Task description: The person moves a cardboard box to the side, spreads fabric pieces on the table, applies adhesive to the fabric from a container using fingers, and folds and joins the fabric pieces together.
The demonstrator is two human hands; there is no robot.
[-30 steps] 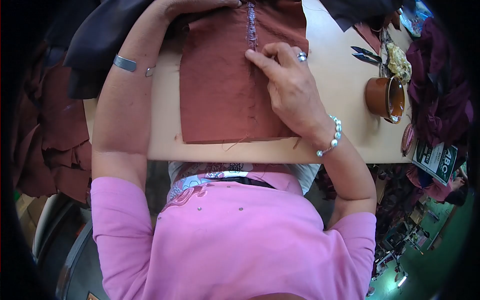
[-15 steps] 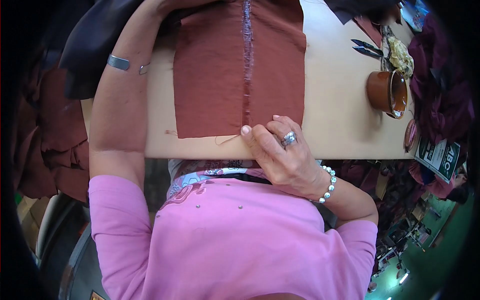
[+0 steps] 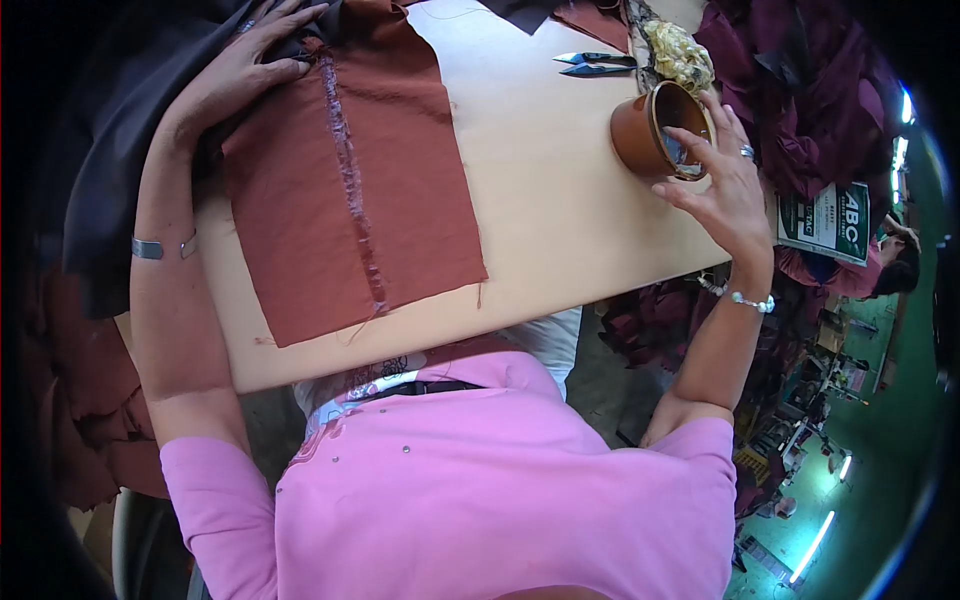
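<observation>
A rust-brown cloth piece (image 3: 420, 200) lies on the table, with a shiny, whitish wet-looking strip (image 3: 345, 170) down its middle seam. At its top left corner my left hand (image 3: 240, 75) rests on the cloth, thumb and fingers apart. My right hand (image 3: 725, 185) is at the mouth of a brown glazed bowl (image 3: 640, 140), fingers spread. One of its fingers reaches inside, where something pale and glossy shows. The bowl leans its opening toward my right hand in this view. Dark cloth (image 3: 130, 170) drapes beside and under my left forearm.
Thread snips (image 3: 597, 65) lie behind the bowl near a crumpled yellowish cloth (image 3: 680, 55). Maroon fabric (image 3: 800, 90) is heaped at the right, above a green-and-white ABC packet (image 3: 835, 222). More rust cloth (image 3: 95, 400) hangs at the left. The table edge (image 3: 560, 308) runs before me.
My right hand has left the bottom end of the cloth's seam and moved right to the bowl. The view has turned and shifted right, bringing my left hand into sight.
</observation>
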